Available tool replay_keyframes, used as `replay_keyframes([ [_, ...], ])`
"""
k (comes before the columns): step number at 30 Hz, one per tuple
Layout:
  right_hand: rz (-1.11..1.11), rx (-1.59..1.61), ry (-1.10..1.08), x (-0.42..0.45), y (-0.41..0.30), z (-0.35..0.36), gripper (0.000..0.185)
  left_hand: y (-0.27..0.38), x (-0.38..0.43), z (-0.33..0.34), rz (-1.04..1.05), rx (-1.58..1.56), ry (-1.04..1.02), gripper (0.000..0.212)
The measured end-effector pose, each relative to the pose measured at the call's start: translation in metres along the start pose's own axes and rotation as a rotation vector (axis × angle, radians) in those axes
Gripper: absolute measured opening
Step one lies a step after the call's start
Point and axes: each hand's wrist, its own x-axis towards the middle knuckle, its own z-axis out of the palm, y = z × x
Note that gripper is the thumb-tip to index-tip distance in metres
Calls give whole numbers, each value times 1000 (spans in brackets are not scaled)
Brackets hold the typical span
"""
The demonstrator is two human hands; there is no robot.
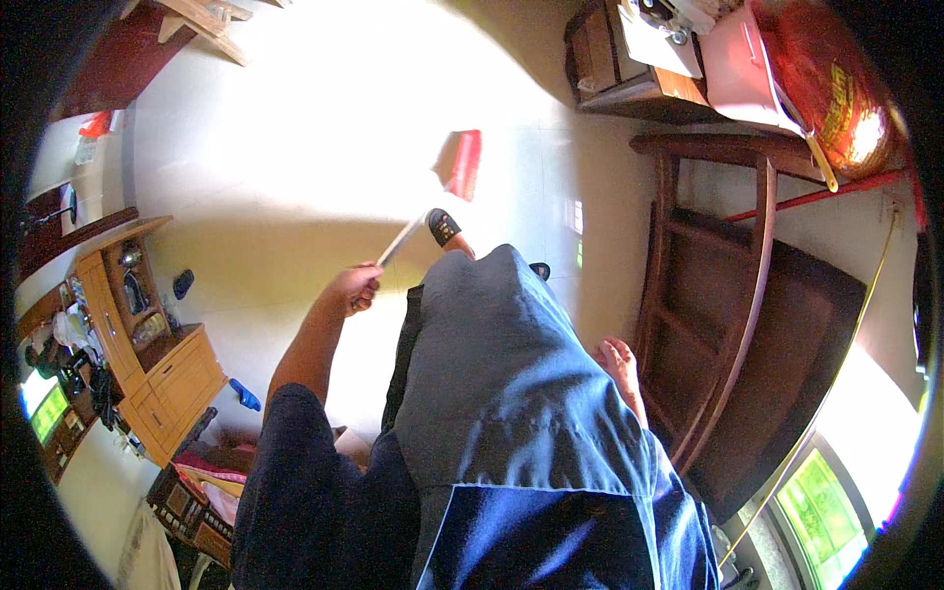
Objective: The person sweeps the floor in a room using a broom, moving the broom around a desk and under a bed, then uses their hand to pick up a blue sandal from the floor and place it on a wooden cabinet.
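Observation:
My left hand (359, 286) is closed around the pale stick handle (402, 242) of a broom. Its red and brown head (464, 166) is blurred and rests on or just above the bright floor, ahead of my foot in a dark patterned slipper (444, 227). My right hand (619, 363) hangs beside the grey-blue apron (509, 369) that I wear. Its fingers are loosely bent and nothing shows in them. Dark wooden furniture with a slatted frame (763, 221) is nearest to that hand.
Left lie a dark slipper (184, 283) and a blue slipper (245, 394), near a wooden cabinet (184, 376). A wooden stool (203, 22) stands far left. Far right, a pink container (737, 74) and a red bag (833, 88) sit by a dark cabinet (619, 96). Glare washes out much floor.

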Motion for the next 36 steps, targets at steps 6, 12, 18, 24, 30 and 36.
replay_keyframes([
  [6, -49, -164, -45, -3, -15, 28, 26, 42, -29, 3, 158, 29, 113, 16],
  [12, -296, -265, -83, 27, 27, 12, 24, 63, -29, 52, 150, 25, -192, 17],
  [18, -75, -284, -74, 34, -16, 2, 22, 118, 25, 145, 170, 110, -351, 7],
  [24, -171, -266, -58, 91, -63, -26, 21, 134, 69, 102, 98, -175, -234, 9],
  [30, -379, -651, -120, 156, -111, -58, 18, 169, 35, 111, 217, -252, 70, 9],
  [36, -142, -266, 17, 182, -183, -62, 20, 197, 38, 160, 211, -344, -300, 8],
])
